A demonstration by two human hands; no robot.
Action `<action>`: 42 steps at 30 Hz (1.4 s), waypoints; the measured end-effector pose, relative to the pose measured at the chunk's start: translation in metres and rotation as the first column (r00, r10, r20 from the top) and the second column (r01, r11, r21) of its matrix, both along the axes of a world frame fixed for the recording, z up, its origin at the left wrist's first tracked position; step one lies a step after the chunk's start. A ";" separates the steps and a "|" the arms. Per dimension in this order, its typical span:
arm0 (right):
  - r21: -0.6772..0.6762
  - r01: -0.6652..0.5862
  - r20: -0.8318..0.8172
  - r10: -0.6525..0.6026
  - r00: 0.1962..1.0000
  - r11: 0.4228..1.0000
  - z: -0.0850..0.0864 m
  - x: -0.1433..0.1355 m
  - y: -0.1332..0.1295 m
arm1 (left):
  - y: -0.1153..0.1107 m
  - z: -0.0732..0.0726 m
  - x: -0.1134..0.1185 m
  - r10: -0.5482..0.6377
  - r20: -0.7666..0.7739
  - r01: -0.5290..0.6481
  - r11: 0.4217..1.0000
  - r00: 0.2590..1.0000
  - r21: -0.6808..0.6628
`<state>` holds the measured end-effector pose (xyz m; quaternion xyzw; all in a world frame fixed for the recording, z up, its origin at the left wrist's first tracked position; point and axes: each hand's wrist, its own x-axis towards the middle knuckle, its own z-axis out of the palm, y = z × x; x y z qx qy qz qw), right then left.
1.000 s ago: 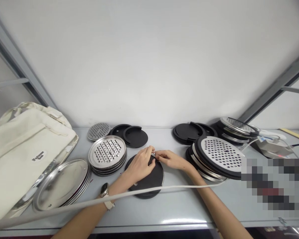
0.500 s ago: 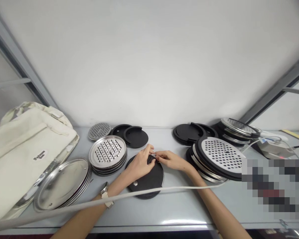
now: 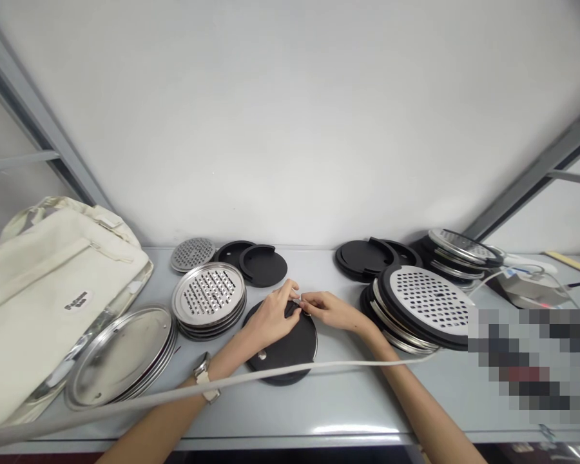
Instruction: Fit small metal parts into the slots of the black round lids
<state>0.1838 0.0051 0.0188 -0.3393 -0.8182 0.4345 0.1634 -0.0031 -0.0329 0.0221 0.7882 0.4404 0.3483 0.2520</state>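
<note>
A round black disc (image 3: 290, 351) with a small silver spot lies flat on the grey table in front of me. At its far edge both hands meet, fingertips almost touching. My left hand (image 3: 276, 316), below a wristwatch, rests over the disc with its fingers bent and pinched at the rim. From the other side my right hand (image 3: 331, 309) pinches at the same spot with thumb and forefinger. Whatever lies between the fingertips is too small and too covered to name. A stack of round grater plates (image 3: 210, 296) stands left of the disc.
Plain metal discs (image 3: 120, 357) are piled near a cream bag (image 3: 48, 283) at left. Black round pieces (image 3: 265, 265) lie by the wall. Right of my hand stands a stack topped by a perforated plate (image 3: 432, 303). A white cable (image 3: 241, 380) crosses in front, above my forearms.
Both hands stay at the disc's far edge in nearly the same pose. Only a very slight shift of the whole view shows.
</note>
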 end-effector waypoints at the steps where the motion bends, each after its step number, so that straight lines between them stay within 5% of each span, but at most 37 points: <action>1: 0.000 0.004 0.001 -0.004 1.000 1.000 0.000 0.000 0.000 | 0.000 0.000 0.000 -0.001 -0.002 0.001 1.000 1.000 0.003; 26: 0.011 0.022 0.028 -0.022 0.999 1.000 0.000 0.001 0.000 | 0.001 0.001 0.003 -0.009 -0.039 0.012 0.997 0.999 0.077; 42: 0.068 0.031 0.061 -0.035 0.998 0.997 0.006 0.002 -0.001 | 0.000 0.005 0.002 0.014 0.016 -0.014 1.000 1.000 -0.003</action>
